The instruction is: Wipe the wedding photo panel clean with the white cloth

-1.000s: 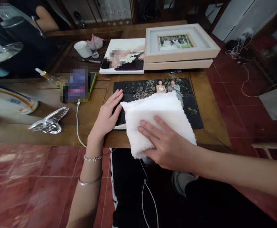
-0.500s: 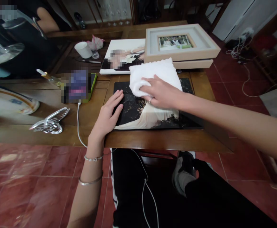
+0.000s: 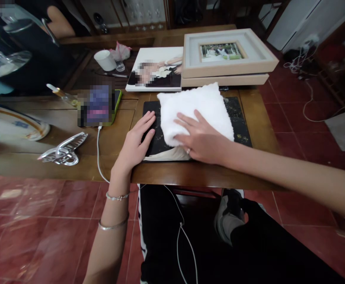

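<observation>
A dark photo print (image 3: 240, 124) lies flat on the wooden table (image 3: 116, 142). My left hand (image 3: 135, 144) rests flat on the print's left edge, fingers stretched out. My right hand (image 3: 202, 138) presses a folded white towel (image 3: 199, 106) down on the middle of the print, fingers spread flat over the cloth. The towel hides most of the picture.
Behind the print lie another photo panel (image 3: 156, 71) and two stacked wooden frames (image 3: 228, 55). A phone (image 3: 97, 106) on a white cable (image 3: 98, 154), a silver hair clip (image 3: 62, 152), a plate (image 3: 12, 126) and a white cup (image 3: 105, 60) sit to the left. Another person sits at far left.
My right hand slid the towel from the print's near edge up to its far edge, then back toward the middle. My left hand stayed on the print's left edge.
</observation>
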Demonstrator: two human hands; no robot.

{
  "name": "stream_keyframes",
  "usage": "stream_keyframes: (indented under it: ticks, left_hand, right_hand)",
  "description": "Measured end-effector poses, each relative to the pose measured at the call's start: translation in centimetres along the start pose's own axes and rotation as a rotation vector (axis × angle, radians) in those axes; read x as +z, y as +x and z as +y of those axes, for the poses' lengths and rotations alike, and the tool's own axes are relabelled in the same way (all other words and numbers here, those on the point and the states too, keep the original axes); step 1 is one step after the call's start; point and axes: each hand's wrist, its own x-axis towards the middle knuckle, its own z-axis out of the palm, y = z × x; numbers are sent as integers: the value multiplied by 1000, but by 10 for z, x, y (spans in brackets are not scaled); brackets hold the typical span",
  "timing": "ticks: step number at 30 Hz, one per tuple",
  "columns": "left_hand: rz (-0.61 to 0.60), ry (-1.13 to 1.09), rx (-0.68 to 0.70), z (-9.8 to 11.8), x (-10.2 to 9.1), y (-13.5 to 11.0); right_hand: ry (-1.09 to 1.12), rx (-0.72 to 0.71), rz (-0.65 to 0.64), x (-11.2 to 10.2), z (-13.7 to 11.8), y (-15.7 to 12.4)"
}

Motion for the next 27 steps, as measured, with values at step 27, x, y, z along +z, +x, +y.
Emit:
stream_keyframes:
  ticks: [27]
  left_hand:
    - [1,-15,-7,1,1,1]
  right_hand:
    - [-65,54,-17,-5,42,9]
